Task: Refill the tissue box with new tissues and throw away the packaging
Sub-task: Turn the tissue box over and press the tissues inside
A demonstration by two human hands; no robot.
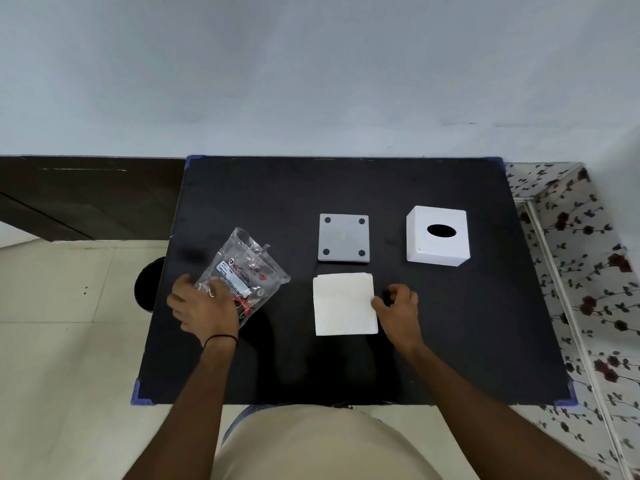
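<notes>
L hand (204, 308) lay on clear plastic packaging (242, 271), lower left of black worktop (450, 341), fingers pressing its near end; full grip not clear. R hand (398, 304) loosely curled, thumb touching right edge of white tissue stack (343, 304) at frame centre. Grey base plate (343, 238) just above stack, feet up. White tissue box (438, 235) w/ oval slot sat right of centre, apart from plate.

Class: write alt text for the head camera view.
A person's left hand grips clear plastic packaging while the right hand touches a white tissue stack on a black table. Behind lie a grey base plate and white tissue box.
</notes>
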